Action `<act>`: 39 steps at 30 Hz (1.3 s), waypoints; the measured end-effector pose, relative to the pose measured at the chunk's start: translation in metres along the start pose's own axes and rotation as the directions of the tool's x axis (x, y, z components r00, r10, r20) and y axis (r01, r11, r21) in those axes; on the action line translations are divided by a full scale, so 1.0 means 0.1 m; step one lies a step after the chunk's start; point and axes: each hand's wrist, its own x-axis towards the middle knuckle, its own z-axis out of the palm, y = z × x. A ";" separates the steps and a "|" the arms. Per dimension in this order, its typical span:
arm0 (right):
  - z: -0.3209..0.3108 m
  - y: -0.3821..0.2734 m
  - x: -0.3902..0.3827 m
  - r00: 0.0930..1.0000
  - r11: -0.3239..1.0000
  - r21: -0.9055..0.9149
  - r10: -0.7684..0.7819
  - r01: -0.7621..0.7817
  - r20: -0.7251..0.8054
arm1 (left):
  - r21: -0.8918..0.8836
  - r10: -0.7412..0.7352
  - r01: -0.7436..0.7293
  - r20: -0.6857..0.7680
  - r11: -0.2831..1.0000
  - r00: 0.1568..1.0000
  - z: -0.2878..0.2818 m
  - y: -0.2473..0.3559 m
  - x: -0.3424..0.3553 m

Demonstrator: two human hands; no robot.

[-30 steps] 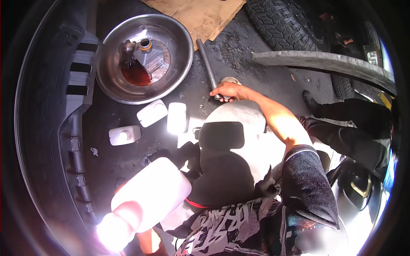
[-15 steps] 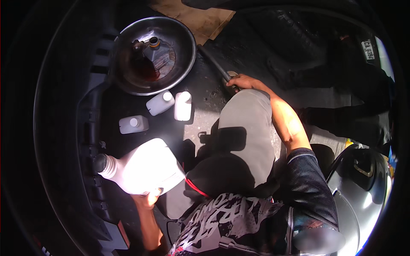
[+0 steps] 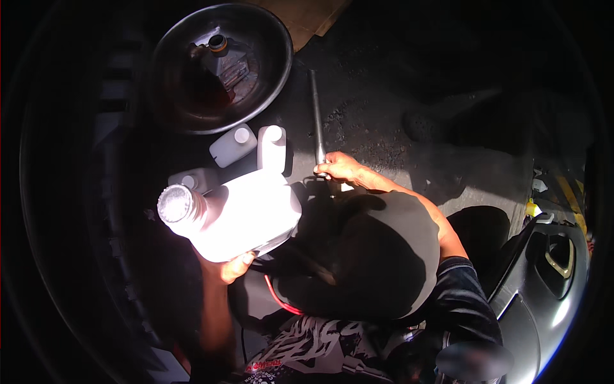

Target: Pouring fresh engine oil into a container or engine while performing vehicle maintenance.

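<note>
My left hand (image 3: 231, 269) is closed round the lower side of a large white plastic jug (image 3: 246, 214), bright in the sun and tilted with its neck up to the left. Whether a cap sits on the neck is unclear. My right hand (image 3: 340, 168) grips the near end of a grey metal pipe (image 3: 316, 112), which points away from me over the dark floor. Beyond the jug are a small white bottle (image 3: 233, 146) and another white bottle (image 3: 272, 153), both with white caps. A third capped bottle (image 3: 203, 177) is partly hidden behind the jug.
A wide metal basin (image 3: 268, 96) stands at the far left, holding a grey container (image 3: 233, 69) with an orange-ringed neck and dark reddish liquid. Brown cardboard (image 3: 300, 19) lies behind it. To my right is a glossy grey panel (image 3: 540, 307); my bent knee (image 3: 406, 243) is between my arms.
The jug has moved up and right, its neck end turned more into view. My right hand has come nearer me and left, and the pipe has swung to point more straight away. The view has shifted.
</note>
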 end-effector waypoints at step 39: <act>-0.34 -1.56 -0.14 0.872 0.796 -0.372 -0.482 0.477 0.086 | 0.015 -0.165 0.185 -0.387 0.983 0.907 0.52 0.16 -0.17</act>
